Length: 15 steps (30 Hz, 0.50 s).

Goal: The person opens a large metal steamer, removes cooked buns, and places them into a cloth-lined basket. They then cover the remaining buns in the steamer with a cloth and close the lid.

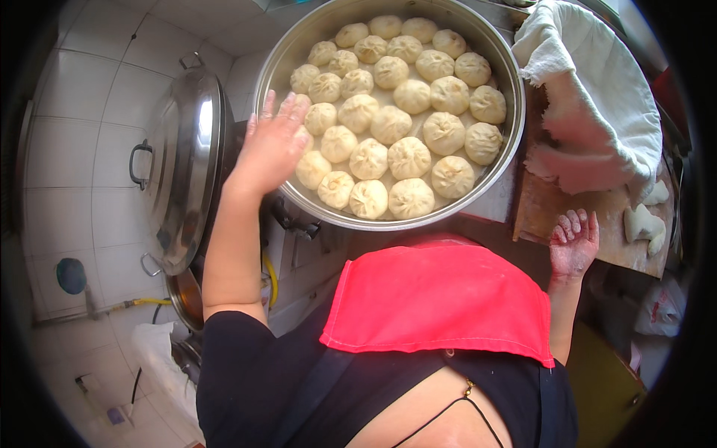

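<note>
A large round metal steamer tray (518, 112) stands before me, filled with many pleated steamed buns (391, 124). My left hand (278, 140) reaches over the tray's left rim, palm down with fingers apart; it covers part of the buns at that edge, and whether it touches them I cannot tell. Off to the right, my right hand (575, 242) hangs beside the edge of a floured wooden board (540, 213), palm up, fingers loosely curled and holding nothing. Pieces of white dough (645, 227) lie on the board near it.
A white cloth (605, 106) drapes over something at the right of the tray. On the left, a large domed metal lid (185, 168) leans upright near the tiled wall (61, 157). Black knobs or handles (294, 218) and a yellow hose (271, 280) show below the tray.
</note>
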Each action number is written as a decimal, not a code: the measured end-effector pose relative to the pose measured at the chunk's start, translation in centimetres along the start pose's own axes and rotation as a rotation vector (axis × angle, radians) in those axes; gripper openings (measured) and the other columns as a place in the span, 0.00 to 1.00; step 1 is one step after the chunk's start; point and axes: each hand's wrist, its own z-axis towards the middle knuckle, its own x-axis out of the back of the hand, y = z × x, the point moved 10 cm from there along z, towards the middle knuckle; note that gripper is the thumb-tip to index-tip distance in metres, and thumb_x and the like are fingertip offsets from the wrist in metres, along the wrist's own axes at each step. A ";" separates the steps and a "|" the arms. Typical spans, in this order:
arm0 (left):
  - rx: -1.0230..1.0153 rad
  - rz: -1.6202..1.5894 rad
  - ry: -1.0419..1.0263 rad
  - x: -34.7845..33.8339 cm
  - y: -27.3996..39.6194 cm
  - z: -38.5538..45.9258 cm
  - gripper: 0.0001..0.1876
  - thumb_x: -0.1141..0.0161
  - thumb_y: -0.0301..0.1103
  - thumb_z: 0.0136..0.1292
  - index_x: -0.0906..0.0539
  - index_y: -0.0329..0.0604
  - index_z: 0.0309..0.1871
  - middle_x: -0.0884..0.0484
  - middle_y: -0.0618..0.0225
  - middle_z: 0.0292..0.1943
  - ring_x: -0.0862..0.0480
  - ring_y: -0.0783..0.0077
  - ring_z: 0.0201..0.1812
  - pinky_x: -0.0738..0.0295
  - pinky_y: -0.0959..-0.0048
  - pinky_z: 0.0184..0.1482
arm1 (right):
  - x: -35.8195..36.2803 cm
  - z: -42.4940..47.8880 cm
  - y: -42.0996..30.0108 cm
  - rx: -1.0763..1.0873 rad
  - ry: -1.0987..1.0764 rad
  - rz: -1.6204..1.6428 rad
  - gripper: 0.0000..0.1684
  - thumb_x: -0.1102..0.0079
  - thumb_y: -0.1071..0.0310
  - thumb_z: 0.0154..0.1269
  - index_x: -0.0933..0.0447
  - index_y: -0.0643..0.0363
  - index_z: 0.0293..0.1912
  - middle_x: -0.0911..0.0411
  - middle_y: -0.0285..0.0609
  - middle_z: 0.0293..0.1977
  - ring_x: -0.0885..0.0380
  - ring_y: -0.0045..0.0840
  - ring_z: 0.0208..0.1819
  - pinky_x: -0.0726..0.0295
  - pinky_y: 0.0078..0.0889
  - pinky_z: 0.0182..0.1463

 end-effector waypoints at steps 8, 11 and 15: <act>-0.182 0.375 -0.130 -9.1 2.2 1.2 0.31 0.48 0.28 0.55 0.33 0.66 0.65 0.34 0.59 0.61 0.37 0.51 0.64 0.44 0.57 0.63 | -0.6 0.4 0.6 -0.024 -0.027 -0.001 0.15 0.58 0.58 0.70 0.37 0.56 0.29 0.43 0.32 0.20 0.46 0.18 0.22 0.45 0.20 0.22; -0.200 0.403 -0.136 -10.2 2.2 1.6 0.31 0.49 0.28 0.55 0.32 0.65 0.64 0.33 0.58 0.59 0.36 0.52 0.63 0.43 0.59 0.62 | -0.4 0.2 0.4 -0.013 -0.009 0.001 0.15 0.58 0.58 0.70 0.37 0.56 0.29 0.43 0.32 0.21 0.46 0.18 0.22 0.45 0.20 0.22; -0.220 0.409 -0.144 -10.7 2.5 1.5 0.30 0.50 0.26 0.55 0.31 0.63 0.63 0.31 0.59 0.56 0.33 0.54 0.59 0.41 0.59 0.60 | 0.0 0.0 0.3 -0.009 0.001 0.002 0.15 0.57 0.58 0.70 0.37 0.56 0.29 0.44 0.32 0.20 0.46 0.18 0.22 0.45 0.20 0.22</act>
